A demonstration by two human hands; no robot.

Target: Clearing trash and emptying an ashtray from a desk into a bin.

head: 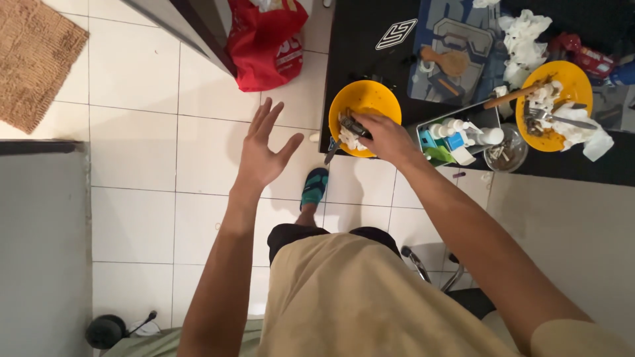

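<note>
Two yellow plates (pixel 365 99) (pixel 569 79) — right hand (pixel 387 139) grips cutlery (pixel 354 125) on nearer; left hand (pixel 261 152) spread, empty.

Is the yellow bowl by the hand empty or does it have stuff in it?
Not empty. The yellow bowl holds white scraps and cutlery at its near side, where the right hand reaches in. Its far half is bare.

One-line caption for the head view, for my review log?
Right hand grips cutlery over a yellow plate at the black table edge; left hand hangs open above the tiled floor.
</note>
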